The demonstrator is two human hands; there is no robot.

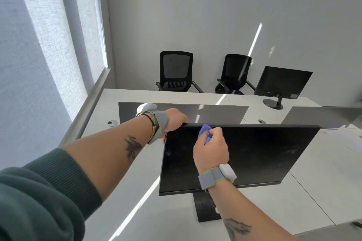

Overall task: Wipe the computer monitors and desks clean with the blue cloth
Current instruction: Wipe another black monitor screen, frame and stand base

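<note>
A black monitor (264, 154) stands on the white desk (148, 217) in front of me, its dark screen dusty. My left hand (173, 121) grips the monitor's top left corner, fingers curled over the edge. My right hand (211, 148) holds the bunched blue cloth (204, 132) against the screen near its top edge. A second black monitor (282, 82) stands on the far desk (244, 101) at the right, its back towards me.
Grey divider panels (221, 112) run between the desks. Two black office chairs (176, 70) stand by the far wall. A window with blinds (64, 35) fills the left side. A cable grommet (112, 122) sits in the desk at the left.
</note>
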